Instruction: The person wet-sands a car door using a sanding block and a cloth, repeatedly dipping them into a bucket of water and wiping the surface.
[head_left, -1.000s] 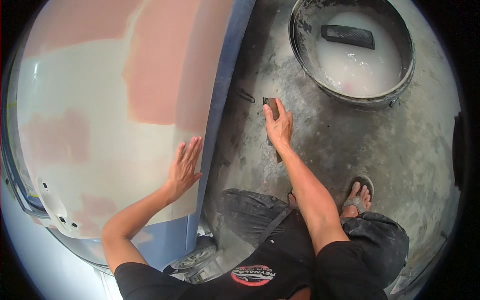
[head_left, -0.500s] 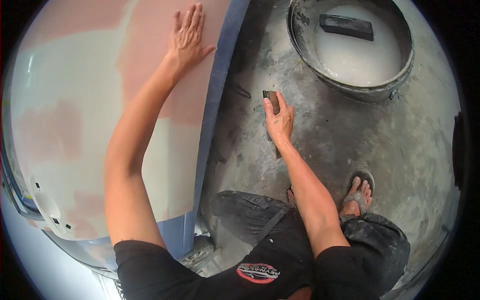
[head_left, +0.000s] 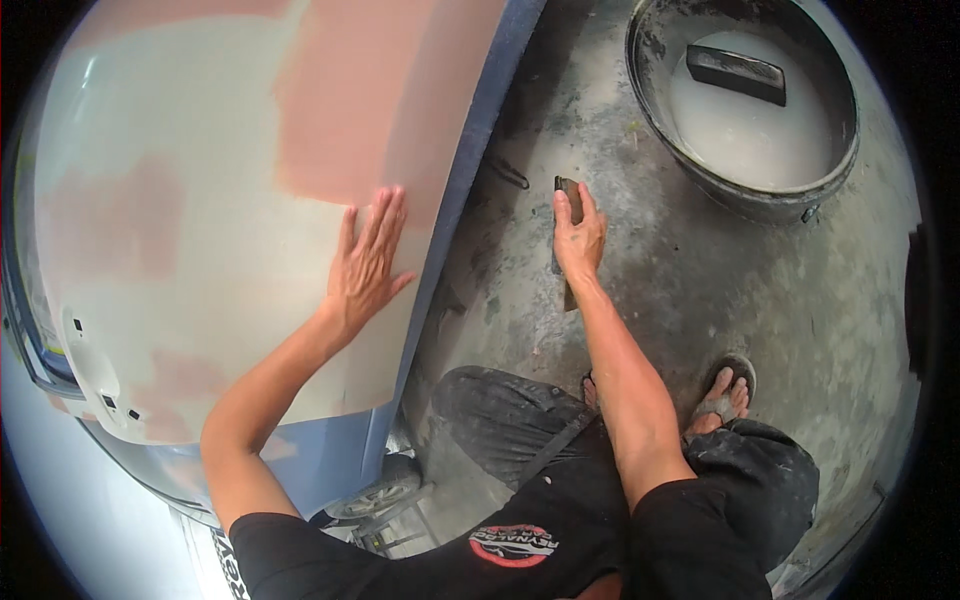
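Left hand (head_left: 362, 275) now lower on car body panel (head_left: 235, 250), near blue edge (head_left: 486, 95), fingers slightly apart, flat likely for broad contact; right hand (head_left: 580, 245) clamps sanding block (head_left: 574, 200) beyond edge, likely sparing panel.

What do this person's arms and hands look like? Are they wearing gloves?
No gloves: the left hand and right hand are both bare, and I see no rings or watch. The arms are bare up to short black sleeves, part of a black T-shirt with a red-and-white print.
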